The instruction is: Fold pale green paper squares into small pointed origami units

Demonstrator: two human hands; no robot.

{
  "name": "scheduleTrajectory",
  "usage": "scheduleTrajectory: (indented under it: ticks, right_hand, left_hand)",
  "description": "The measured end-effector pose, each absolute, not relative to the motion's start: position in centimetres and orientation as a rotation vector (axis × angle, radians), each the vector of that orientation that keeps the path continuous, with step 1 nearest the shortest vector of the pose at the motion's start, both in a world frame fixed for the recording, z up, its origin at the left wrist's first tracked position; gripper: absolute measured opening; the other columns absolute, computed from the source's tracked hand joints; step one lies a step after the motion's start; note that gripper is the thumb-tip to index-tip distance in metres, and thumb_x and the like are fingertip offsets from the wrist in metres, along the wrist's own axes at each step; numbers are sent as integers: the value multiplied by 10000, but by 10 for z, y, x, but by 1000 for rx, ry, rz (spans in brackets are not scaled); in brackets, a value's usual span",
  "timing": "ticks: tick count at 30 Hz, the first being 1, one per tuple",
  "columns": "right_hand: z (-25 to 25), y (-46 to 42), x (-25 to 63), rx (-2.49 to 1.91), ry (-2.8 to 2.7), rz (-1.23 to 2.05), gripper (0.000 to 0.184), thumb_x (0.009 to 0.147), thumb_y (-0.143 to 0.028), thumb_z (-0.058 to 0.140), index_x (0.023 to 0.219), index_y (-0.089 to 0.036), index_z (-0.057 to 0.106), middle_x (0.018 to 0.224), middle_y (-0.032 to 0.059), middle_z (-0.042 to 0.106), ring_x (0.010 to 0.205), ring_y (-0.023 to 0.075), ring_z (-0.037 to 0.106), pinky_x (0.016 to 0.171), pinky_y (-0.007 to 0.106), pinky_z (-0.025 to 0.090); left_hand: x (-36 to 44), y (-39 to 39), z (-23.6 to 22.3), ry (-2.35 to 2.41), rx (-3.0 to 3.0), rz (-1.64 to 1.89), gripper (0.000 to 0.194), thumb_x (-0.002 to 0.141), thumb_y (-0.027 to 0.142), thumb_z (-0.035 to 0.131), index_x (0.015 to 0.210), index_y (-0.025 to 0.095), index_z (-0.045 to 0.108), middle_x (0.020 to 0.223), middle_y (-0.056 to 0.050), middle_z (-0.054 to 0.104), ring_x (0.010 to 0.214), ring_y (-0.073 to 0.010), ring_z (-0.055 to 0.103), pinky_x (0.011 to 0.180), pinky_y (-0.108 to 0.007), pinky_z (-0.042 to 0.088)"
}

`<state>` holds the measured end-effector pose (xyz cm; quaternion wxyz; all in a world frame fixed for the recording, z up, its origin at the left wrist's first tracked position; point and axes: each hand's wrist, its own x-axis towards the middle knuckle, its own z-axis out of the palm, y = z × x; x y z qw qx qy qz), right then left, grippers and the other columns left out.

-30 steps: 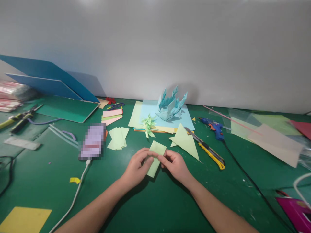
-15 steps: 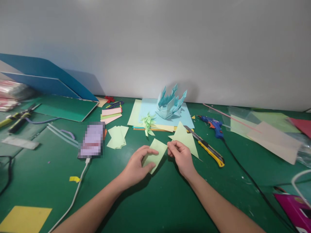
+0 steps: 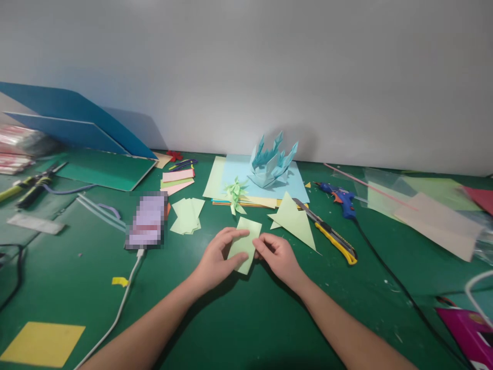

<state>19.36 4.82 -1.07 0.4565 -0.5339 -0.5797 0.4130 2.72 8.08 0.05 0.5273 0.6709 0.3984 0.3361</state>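
Centre of the frame: a green paper [image 3: 245, 245] — likely light, flexible and easily creased, best held by its edges. The left hand [image 3: 217, 257] grips it, thumb and forefinger spread; the right hand [image 3: 281, 258] pinches its right edge.

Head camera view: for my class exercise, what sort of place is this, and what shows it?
Most likely a papercraft workbench; whether at home, school or a workshop, I cannot tell. The signs are the folded blue paper model, the glue gun and the yellow-handled knife.
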Motion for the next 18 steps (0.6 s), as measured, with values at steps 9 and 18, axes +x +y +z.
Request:
scheduleTrajectory:
  ticks: [9,18]
  right_hand:
    - [-11,49,192,-1322,-1544,1064,298,806,-358,507,563,-185,499,517,-20,543,484,101,447,492,215,362]
    - [-3,38,180,-1262,-1563,1270,275,790,-337,552,563,-182,543,506,-6,607,438,96,468,460,209,377]
  left_hand:
    - [29,80,4,935,1475,782,351,693,240,673,1040,193,659,1123,-81,655,1076,-230,570,984,-381,400]
    - [25,79,7,1013,1397,891,368,732,293,635,1081,180,614,1203,-86,617,1144,-230,528,1006,-388,374]
